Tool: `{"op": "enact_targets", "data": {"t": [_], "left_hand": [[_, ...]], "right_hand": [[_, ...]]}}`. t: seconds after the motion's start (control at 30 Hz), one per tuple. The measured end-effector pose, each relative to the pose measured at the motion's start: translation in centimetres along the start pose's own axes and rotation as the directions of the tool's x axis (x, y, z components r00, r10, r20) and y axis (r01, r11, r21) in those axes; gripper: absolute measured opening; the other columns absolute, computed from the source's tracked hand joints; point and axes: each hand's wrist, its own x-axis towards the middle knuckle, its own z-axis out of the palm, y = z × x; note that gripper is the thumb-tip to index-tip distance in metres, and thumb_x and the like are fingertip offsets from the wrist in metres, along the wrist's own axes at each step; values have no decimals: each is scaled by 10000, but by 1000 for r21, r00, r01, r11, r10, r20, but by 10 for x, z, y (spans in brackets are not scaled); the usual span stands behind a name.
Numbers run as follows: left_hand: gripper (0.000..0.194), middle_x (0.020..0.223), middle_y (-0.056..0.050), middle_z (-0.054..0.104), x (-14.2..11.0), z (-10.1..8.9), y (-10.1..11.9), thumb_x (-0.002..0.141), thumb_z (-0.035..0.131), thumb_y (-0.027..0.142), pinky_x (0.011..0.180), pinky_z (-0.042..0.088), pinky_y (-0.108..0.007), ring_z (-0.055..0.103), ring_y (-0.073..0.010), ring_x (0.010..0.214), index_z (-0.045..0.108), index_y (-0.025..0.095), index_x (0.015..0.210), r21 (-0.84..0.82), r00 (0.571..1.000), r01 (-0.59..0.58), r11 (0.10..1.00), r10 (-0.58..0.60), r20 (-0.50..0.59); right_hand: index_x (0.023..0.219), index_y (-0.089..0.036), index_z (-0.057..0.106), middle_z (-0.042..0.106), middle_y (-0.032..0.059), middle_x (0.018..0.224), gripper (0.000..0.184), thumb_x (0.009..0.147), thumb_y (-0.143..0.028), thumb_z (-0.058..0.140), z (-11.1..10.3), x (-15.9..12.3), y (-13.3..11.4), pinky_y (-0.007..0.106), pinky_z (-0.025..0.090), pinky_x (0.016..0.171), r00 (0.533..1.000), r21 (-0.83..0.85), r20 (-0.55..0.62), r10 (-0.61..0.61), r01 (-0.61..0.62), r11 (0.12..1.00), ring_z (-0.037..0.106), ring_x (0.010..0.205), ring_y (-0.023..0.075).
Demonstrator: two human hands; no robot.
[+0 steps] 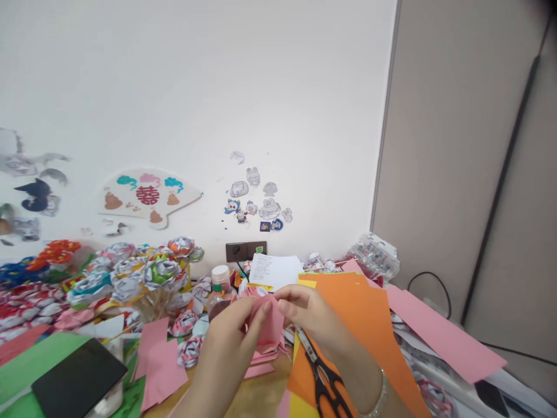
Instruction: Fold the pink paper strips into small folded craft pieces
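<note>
My left hand [230,334] and my right hand [311,313] meet over the desk and both pinch a small pink piece of paper [267,325] that is folded between the fingers. My right wrist wears a silver bracelet [378,400]. Black-handled scissors [324,377] lie on orange paper sheets [369,325] just under my right forearm. More pink paper scraps [159,363] lie to the left of my left hand.
Several paper roses [130,273] crowd the desk's back left. A glue bottle [220,287], a white note [274,270] and a clear plastic pack [374,255] stand behind. A black tablet [78,380] lies on green paper at the front left. A long pink strip [444,337] lies on the right.
</note>
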Motion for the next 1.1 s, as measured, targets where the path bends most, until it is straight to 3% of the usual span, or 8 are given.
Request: {"op": "enact_targets", "data": {"t": [0.17,0.3,0.4,0.53,0.7,0.87,1.0,1.1], "left_hand": [[331,469,48,401,2,3,-2,755,485,377,444,283,-203,389,-117,468,457,182,489,-124,995,75,989,-67,75],[268,565,17,526,7,1,3,740,492,389,489,370,-211,482,-143,552,556,163,610,-334,964,208,919,-134,232],[242,644,-6,591,9,-1,6,716,522,389,552,425,-235,535,-171,634,584,161,669,-424,947,269,865,-158,279],[214,596,16,553,7,-5,10,702,544,370,543,416,-229,522,-163,609,561,169,630,-410,954,271,871,-186,235],[186,575,20,531,3,-9,14,706,533,335,514,396,-219,504,-154,579,548,175,612,-362,968,238,901,-188,168],[294,471,58,380,2,-7,14,709,524,337,420,283,-190,364,-101,456,432,182,476,-271,983,172,947,-150,103],[276,531,22,504,2,-9,17,730,492,373,469,353,-205,452,-136,530,527,185,530,-308,981,164,937,-122,153],[333,538,-1,565,1,-11,19,734,451,437,479,406,-229,495,-161,532,572,195,539,-407,967,244,880,-188,171]], "right_hand": [[760,-134,619,586,6,714,246,658,-348,685,0,2,4,220,404,645,997,7,-75,25,-25,1000,519,660,98],[716,-131,611,567,-10,652,294,598,-379,719,2,6,7,222,403,621,992,48,-121,34,-28,998,505,612,95],[720,-139,610,573,-5,666,299,592,-385,721,4,7,8,222,408,617,990,79,-133,44,-33,996,514,628,104],[774,-145,619,586,6,712,296,636,-397,691,4,3,2,218,415,616,996,106,-83,46,-37,994,522,646,102],[910,-145,634,612,46,807,358,729,-450,584,-3,-4,-9,263,441,658,997,-8,61,50,-49,999,551,727,136],[838,-136,632,618,57,829,321,650,-393,674,-2,-5,-13,277,436,687,994,-67,-31,105,-107,992,553,756,150],[788,-136,626,616,56,811,270,643,-358,678,-2,-4,-14,288,441,686,992,-135,-96,84,-96,986,552,731,148],[771,-143,626,622,54,797,231,656,-340,663,-5,-4,-11,295,448,684,991,-196,-128,48,-73,978,561,732,156]]}}
